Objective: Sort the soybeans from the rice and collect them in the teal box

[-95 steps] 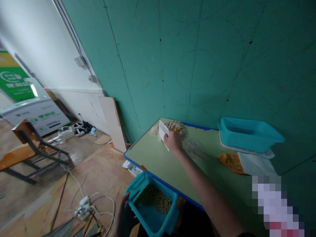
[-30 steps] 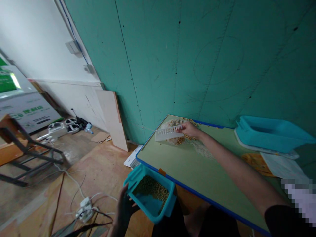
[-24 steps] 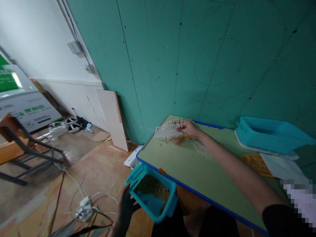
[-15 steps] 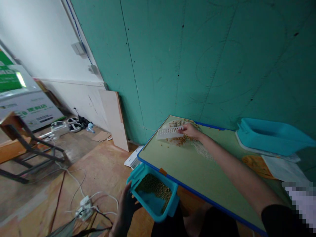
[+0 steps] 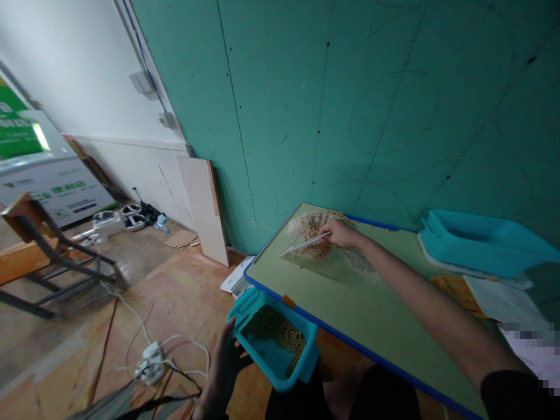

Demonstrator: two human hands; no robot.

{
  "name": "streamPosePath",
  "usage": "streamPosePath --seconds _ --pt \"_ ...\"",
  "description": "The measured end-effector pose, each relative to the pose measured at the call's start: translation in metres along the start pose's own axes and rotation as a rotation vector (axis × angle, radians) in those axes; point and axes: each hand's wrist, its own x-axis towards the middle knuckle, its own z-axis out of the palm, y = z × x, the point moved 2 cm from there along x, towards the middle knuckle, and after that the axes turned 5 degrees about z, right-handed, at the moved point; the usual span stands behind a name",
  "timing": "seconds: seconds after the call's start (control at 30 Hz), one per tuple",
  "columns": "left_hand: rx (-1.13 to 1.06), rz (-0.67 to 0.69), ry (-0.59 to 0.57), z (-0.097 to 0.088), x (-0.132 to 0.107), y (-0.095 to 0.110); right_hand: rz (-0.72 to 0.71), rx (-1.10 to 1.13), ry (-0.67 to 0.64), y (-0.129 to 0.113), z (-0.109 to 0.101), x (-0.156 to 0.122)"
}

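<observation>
My right hand (image 5: 339, 233) reaches across a green table (image 5: 350, 309) with a blue rim and grips one end of a white comb-like scraper (image 5: 305, 244). The scraper lies tilted against a heap of tan beans and pale grains (image 5: 315, 228) at the table's far left corner. A streaked trail of fine grains (image 5: 345, 269) lies just nearer than the scraper. My left hand (image 5: 223, 367) holds a teal plastic bin (image 5: 275, 344) partly filled with beans, below the table's near edge.
A second teal bin (image 5: 485, 242) sits on a white tray at the table's right, with an orange plate (image 5: 450, 286) and white paper (image 5: 499, 303) nearby. On the floor lie a power strip with cables (image 5: 149, 361), a leaning board (image 5: 203, 210) and a wooden bench (image 5: 30, 256).
The scraper has tipped from upright to nearly flat and slid toward me, leaving a streaked trail of grains. The held bin shifted slightly right.
</observation>
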Motion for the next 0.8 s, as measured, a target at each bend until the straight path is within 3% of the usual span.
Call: streamPosePath --seconds 0.17,0.53,0.8 --pt "0.002 -0.001 0.006 0.002 -0.002 0.001 -0.078 -0.243 -0.051 -0.020 -0.002 -0.012" --pt "-0.034 0.084 -0.034 0.003 -0.012 -0.013 -0.010 -0.261 -0.073 -0.023 -0.007 -0.035" --pt "-0.021 0.040 -0.083 0.010 -0.021 -0.018 -0.034 -0.276 -0.081 -0.016 -0.011 -0.044"
